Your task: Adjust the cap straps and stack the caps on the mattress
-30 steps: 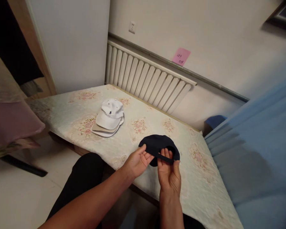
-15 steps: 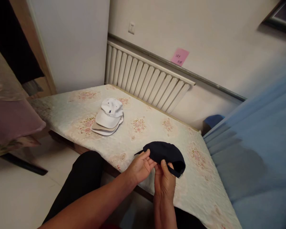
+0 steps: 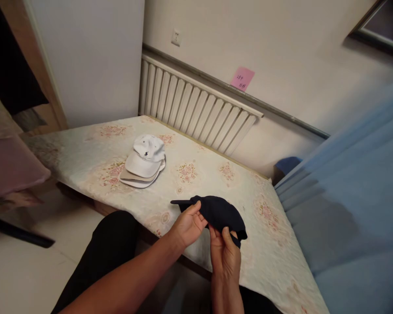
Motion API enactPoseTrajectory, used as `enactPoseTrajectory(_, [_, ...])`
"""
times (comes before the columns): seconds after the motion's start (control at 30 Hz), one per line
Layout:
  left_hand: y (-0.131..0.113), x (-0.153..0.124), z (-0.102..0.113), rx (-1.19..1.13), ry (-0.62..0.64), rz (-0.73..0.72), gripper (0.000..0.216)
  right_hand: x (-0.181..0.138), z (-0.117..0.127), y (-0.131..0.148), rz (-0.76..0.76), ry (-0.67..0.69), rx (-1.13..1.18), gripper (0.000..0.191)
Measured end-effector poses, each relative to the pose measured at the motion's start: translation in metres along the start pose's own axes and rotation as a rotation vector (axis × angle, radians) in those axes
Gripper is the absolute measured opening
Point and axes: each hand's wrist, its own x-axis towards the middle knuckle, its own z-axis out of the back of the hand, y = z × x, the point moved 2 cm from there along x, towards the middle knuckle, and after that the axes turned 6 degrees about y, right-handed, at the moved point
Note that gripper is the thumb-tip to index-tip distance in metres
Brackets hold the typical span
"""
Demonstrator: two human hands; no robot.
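Note:
A dark navy baseball cap (image 3: pixel 218 213) is held between both hands above the near edge of the bed, its brim pointing left. My left hand (image 3: pixel 189 226) pinches the cap's lower side near the brim, thumb on the outside. Gripping the back edge by the strap is my right hand (image 3: pixel 226 252), its thumb outside and its other fingers partly hidden. To the left, a white baseball cap (image 3: pixel 146 152) with a small dark logo rests on top of a stack; a beige brim (image 3: pixel 138 175) and another white brim show beneath it.
The caps lie on a bed with a flowered cover (image 3: pixel 209 183). A white radiator (image 3: pixel 193 104) runs along the wall behind, under a pink paper note (image 3: pixel 243 79). A blue curtain (image 3: pixel 343 187) hangs at right. Clothes and fabric (image 3: pixel 15 168) are at left.
The navy cap has turned in my hands, so its brim now shows more at the left and its opening shows less. The camera view has shifted slightly.

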Motion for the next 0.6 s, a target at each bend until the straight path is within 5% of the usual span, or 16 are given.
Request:
enactPoseTrajectory(0.43, [-0.044, 0.05, 0.017, -0.013, 0.029, 0.046, 0.017, 0.052, 0.0, -0.031, -0.089, -0.047, 0.062, 0.031])
enactPoseTrajectory(0.6, [-0.049, 0.06, 0.017, 0.034, 0.132, 0.041, 0.018, 0.072, 0.005, -0.044, -0.078, -0.106, 0.08, 0.035])
